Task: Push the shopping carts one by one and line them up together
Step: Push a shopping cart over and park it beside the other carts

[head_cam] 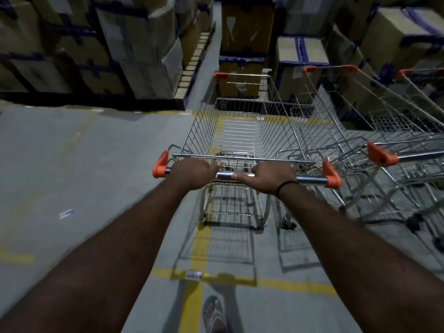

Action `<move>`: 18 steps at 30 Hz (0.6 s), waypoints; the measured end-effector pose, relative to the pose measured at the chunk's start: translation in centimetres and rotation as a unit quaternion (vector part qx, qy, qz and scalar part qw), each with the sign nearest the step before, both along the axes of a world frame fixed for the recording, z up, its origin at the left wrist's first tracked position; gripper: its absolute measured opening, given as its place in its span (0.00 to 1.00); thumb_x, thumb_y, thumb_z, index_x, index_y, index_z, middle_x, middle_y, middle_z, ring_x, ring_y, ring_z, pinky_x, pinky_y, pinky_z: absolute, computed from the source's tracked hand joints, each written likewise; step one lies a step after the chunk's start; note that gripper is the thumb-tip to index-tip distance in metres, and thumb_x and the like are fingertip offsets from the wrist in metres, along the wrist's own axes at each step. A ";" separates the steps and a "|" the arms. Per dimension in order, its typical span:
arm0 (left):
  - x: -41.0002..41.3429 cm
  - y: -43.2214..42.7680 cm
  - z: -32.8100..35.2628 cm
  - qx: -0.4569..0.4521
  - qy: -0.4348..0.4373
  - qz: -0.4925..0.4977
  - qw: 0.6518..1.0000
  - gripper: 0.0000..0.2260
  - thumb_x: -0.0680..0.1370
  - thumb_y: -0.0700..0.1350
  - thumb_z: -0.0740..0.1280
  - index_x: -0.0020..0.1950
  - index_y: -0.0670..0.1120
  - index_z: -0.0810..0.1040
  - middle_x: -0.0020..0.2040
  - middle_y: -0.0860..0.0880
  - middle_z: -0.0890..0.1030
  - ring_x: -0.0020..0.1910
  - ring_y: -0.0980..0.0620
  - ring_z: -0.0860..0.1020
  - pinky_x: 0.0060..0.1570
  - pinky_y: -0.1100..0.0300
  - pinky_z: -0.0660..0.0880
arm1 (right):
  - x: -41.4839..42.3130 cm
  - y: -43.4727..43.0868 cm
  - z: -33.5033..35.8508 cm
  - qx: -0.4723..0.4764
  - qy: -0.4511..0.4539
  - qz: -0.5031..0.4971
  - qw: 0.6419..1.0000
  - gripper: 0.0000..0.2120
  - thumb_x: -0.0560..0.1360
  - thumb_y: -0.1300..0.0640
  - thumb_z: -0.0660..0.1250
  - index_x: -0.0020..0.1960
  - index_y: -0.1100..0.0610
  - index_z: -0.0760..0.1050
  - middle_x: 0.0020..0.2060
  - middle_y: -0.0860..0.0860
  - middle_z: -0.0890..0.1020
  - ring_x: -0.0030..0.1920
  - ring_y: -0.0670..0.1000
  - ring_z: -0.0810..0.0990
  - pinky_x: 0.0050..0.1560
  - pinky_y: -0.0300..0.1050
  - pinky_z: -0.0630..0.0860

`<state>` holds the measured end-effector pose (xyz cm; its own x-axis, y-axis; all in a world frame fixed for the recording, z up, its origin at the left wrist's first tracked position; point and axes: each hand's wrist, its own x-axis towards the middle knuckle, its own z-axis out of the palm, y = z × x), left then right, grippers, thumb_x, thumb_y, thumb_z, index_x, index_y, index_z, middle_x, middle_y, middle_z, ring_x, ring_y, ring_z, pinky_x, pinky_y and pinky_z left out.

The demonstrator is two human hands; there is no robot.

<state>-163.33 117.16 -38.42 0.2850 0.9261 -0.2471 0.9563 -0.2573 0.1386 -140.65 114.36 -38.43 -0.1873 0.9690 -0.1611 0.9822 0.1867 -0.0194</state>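
Observation:
A wire shopping cart (240,131) with orange corner caps stands straight ahead of me, empty. Both hands grip its chrome handle bar (312,180): my left hand (192,174) near the left end, my right hand (271,177) at the middle, a black band on that wrist. Close on its right side stands a second cart (355,109), its orange handle cap (380,156) level with mine. A third cart (425,90) shows at the far right edge, partly cut off.
Stacked cardboard boxes (108,44) on pallets wall the far left, and more boxes (300,56) stand right behind the carts. A narrow aisle (206,58) runs between them. Yellow floor lines (199,236) cross the grey concrete. My sandalled foot (215,313) is at the bottom.

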 end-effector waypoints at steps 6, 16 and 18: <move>0.2 -4.3 0.4 0.029 0.038 0.010 0.999 0.35 0.81 0.68 0.41 0.58 0.51 0.83 0.56 0.44 0.83 0.58 0.43 0.79 0.58 0.49 0.71 | 0.0 -2.5 -0.3 0.003 -0.004 0.038 0.999 0.43 0.65 0.16 0.41 0.34 0.53 0.74 0.31 0.49 0.76 0.37 0.53 0.78 0.42 0.45 0.74; -1.0 -10.7 -0.1 0.060 0.043 0.024 0.997 0.34 0.81 0.67 0.40 0.54 0.51 0.83 0.43 0.49 0.76 0.54 0.44 0.79 0.57 0.48 0.69 | 1.5 -8.5 -0.8 -0.009 0.001 0.028 1.000 0.47 0.62 0.14 0.37 0.36 0.52 0.76 0.33 0.50 0.77 0.38 0.53 0.78 0.47 0.49 0.77; -1.4 -11.4 -0.1 0.054 0.047 0.025 0.997 0.35 0.81 0.68 0.40 0.53 0.51 0.83 0.42 0.49 0.76 0.53 0.44 0.79 0.55 0.49 0.70 | 0.9 -9.5 -0.7 -0.008 -0.009 0.023 1.000 0.48 0.61 0.14 0.36 0.36 0.53 0.77 0.32 0.50 0.77 0.37 0.53 0.78 0.46 0.49 0.77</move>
<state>-164.77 105.73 -38.53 0.2177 0.9613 -0.1688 0.9759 -0.2173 0.0209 -139.75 104.86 -39.17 -0.2284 0.9569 -0.1794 0.9729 0.2311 -0.0056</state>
